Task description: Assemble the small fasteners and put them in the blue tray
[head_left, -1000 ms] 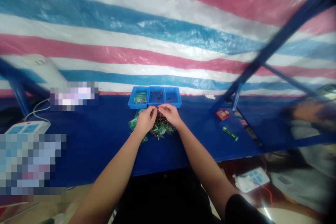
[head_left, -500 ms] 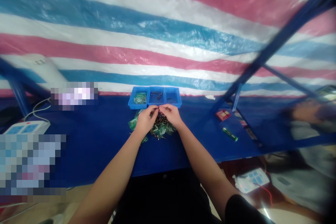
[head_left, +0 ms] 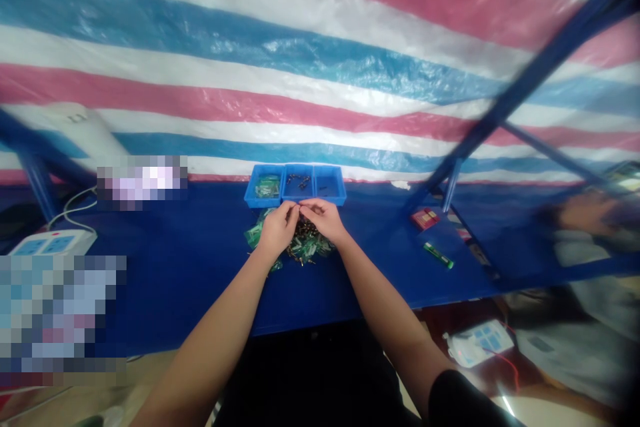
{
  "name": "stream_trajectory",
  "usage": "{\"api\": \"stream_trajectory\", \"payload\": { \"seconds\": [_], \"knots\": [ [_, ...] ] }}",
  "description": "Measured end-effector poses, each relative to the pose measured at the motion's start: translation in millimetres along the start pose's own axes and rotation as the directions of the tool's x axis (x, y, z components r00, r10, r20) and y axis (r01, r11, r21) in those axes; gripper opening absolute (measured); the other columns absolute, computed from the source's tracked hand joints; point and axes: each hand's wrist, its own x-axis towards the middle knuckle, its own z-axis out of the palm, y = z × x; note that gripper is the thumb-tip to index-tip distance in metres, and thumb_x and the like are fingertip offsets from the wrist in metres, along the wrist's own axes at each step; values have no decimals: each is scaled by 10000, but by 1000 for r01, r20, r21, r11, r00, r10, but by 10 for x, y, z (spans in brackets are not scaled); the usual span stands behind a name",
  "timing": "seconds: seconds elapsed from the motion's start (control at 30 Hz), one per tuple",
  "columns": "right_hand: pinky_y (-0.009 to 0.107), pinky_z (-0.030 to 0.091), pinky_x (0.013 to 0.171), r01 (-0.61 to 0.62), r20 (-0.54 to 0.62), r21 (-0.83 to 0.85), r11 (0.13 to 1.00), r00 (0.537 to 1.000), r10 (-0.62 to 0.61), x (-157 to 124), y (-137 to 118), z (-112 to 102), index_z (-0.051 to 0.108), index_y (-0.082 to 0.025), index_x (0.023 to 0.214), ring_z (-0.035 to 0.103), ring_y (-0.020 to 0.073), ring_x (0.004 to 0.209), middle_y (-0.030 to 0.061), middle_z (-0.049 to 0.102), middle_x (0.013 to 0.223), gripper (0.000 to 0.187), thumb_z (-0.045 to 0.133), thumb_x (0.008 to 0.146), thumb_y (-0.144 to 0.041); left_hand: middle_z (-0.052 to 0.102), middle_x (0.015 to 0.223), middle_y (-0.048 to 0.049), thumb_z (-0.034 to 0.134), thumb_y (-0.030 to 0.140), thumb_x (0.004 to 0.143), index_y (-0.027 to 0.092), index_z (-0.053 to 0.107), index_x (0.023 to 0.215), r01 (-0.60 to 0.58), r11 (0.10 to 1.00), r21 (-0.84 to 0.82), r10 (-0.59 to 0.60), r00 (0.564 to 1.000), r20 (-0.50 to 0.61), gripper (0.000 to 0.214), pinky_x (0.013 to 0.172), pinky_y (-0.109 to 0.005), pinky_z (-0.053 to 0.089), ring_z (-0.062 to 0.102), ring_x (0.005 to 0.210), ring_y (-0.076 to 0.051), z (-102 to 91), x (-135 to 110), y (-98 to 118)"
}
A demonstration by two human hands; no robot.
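Observation:
Over a heap of small green and brassy-dark parts (head_left: 309, 245) on the blue table, my left hand (head_left: 279, 227) and my right hand (head_left: 324, 219) meet at the fingertips. Both are closed in a pinch; whatever sits between the fingers is too small to make out. Just beyond them stand three blue bins side by side. The left bin (head_left: 249, 200) holds green and clear pieces, the middle bin (head_left: 290, 195) several dark metallic parts, and the right bin (head_left: 336, 199) a few small dark pieces.
A red box (head_left: 425, 218) and a green packet (head_left: 439, 255) lie to the right. Power strips sit at the far left (head_left: 55, 243) and below right (head_left: 481, 343). A blue frame post (head_left: 451, 185) rises at the right. Another person's grey sleeve (head_left: 583, 247) shows beyond it.
My fingertips have shifted very slightly to the left, still together above the heap. The bins and the heap look the same.

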Motion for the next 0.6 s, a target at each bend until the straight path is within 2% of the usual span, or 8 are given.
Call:
{"api": "stream_trajectory", "payload": {
  "seconds": [0.23,0.47,0.6],
  "knots": [
    [318,558,775,12,-56,-25,1000,998,-13,29,21,-28,743,-185,976,687,177,796,58,748,916,334,717,760,-439,707,834,-10,511,391,934,233,618,1094,6,999,-40,-7,1000,-20,249,694,-255,475,654,724,-156,12,-9,10],
    [304,551,721,-17,-29,-28,999,999,16,12,8,-18,743,-176,970,677,173,733,53,742,843,355,718,760,-461,714,847,-21,491,378,942,221,642,1021,-12,1000,-5,12,1000,-20,232,687,-258,469,647,710,-157,24,1,-21],
    [311,554,747,0,8,-4,1000,1000,0,5,2,-14,743,-179,982,684,177,756,56,746,873,353,728,754,-448,698,786,-17,452,397,960,217,633,986,5,1000,2,-5,1000,-7,257,654,-258,455,637,672,-158,18,-1,-19]
  ]
}}
